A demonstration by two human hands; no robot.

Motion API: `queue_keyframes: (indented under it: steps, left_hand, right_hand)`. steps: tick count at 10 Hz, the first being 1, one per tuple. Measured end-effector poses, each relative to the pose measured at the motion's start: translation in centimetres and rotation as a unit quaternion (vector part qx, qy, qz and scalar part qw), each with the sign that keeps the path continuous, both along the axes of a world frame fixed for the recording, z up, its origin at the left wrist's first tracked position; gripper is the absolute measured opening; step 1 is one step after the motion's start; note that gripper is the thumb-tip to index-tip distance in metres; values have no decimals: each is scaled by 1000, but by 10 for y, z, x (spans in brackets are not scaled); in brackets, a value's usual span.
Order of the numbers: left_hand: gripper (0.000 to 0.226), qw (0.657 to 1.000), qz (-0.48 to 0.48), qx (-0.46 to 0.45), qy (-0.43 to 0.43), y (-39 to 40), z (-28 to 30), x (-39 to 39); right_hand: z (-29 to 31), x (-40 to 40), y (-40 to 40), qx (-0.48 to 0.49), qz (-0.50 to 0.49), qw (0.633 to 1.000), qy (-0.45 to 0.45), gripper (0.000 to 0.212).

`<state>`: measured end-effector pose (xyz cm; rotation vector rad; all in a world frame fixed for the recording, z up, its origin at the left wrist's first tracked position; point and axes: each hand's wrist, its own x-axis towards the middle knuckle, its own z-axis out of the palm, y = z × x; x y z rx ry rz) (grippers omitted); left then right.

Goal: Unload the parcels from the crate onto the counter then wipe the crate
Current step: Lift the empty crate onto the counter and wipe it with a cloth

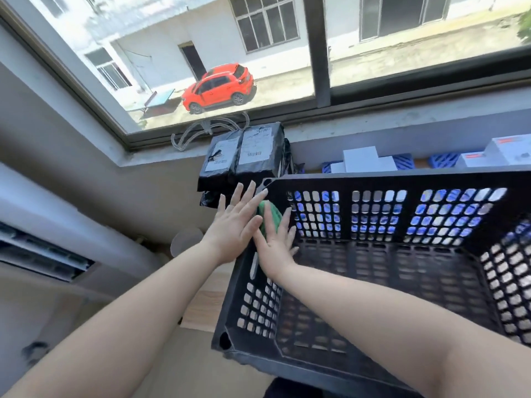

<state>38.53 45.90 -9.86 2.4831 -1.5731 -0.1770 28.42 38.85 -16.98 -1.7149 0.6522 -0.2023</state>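
Hands, two, fingers straight: left hand (233, 225) outside one black crate (382, 182) (empty), right hand (275, 242) pressing one green cloth (265, 209) inside.

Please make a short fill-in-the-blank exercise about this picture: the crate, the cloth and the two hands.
1. The black crate holds ____ parcels.
2. The right hand presses a ____ cloth on the crate's left wall.
3. The left hand lies flat on the ____ of that wall.
4. The black parcels stand under the ____.

Missing words: no; green; outside; window

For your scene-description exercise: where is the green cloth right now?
In the head view, the green cloth lies against the black crate's left wall, under the right hand.
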Motion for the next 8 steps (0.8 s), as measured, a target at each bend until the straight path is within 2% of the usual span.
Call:
queue_keyframes:
  steps: [1, 2, 3, 4, 6, 7, 8]
  left_hand:
    - [62, 1000, 23, -15, -7, -4, 7, -13]
    - [71, 998, 56, 27, 2, -10, 2, -31]
    - [73, 995, 63, 63, -40, -11, -7, -39]
    - [65, 993, 66, 78, -63, -12, -6, -39]
    - [63, 981, 101, 100, -130, -12, -3, -47]
    - [61, 972, 125, 94, -176, -7, -2, -50]
    - [62, 972, 100, 112, -182, 3, 0, -56]
  right_hand:
    - [4, -1, -1, 45, 11, 999, -19, 55]
    - [3, 6, 1, 55, -5, 997, -58, 67]
    - [5, 5, 4, 74, -106, 990, -63, 64]
    - [-1, 1, 6, 146, -130, 981, -10, 60]
    - [0, 11, 7, 132, -149, 968, -156, 66]
    - [-13, 11, 7, 162, -178, 956, -169, 58]
    - [-25, 11, -4, 82, -135, 976, -152, 48]
